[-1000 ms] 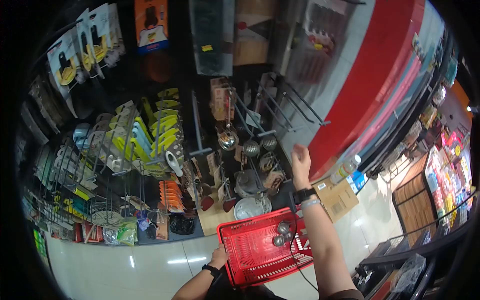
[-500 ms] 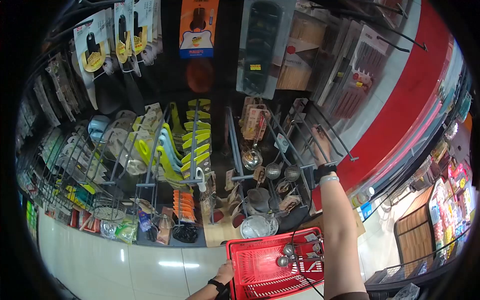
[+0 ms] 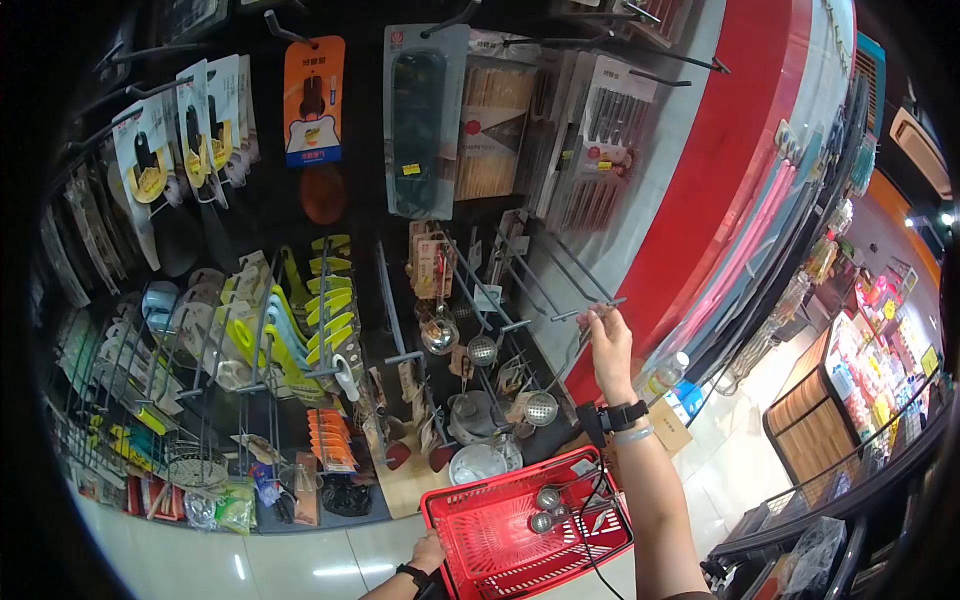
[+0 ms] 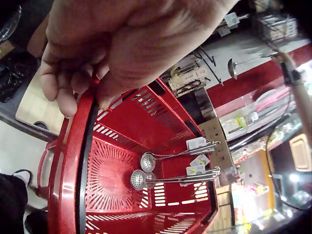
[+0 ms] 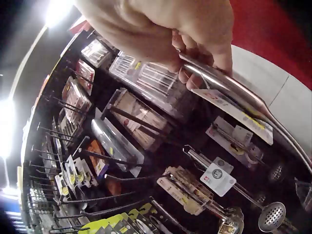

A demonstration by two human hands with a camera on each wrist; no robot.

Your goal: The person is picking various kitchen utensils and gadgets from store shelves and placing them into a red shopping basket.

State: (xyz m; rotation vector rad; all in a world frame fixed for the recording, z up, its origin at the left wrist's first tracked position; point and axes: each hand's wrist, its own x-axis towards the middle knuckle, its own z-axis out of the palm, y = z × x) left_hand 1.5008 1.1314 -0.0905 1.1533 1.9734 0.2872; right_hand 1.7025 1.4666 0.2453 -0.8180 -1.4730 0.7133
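My right hand [image 3: 612, 350] pinches the top of a metal utensil with a perforated round head [image 3: 541, 408], beside the hook tips. In the right wrist view, the fingers of my right hand [image 5: 180, 24] are curled round its shiny handle [image 5: 229, 87], with a card tag [image 5: 243, 114] against it. The left wrist view shows its bowl [image 4: 232, 68] hanging away from the hooks. My left hand [image 3: 430, 552] grips the rim of a red basket [image 3: 478, 492]; up close, the left hand [image 4: 131, 44] curls over that rim [image 4: 73, 161]. Two perforated ladles [image 4: 139, 179] lie inside the basket.
Metal hooks [image 3: 570, 275] project from the dark rack, near another strainer ladle [image 3: 483, 350]. Green-handled tools [image 3: 330, 300] hang left. A carton [image 3: 668, 428] and a bottle [image 3: 665, 373] stand at right, beyond the basket. A black cable [image 3: 590, 540] crosses the basket.
The right hand has drawn back from among the hooks, with the perforated utensil now hanging lower from its fingers. The left hand still holds the basket rim. The head view has shifted.
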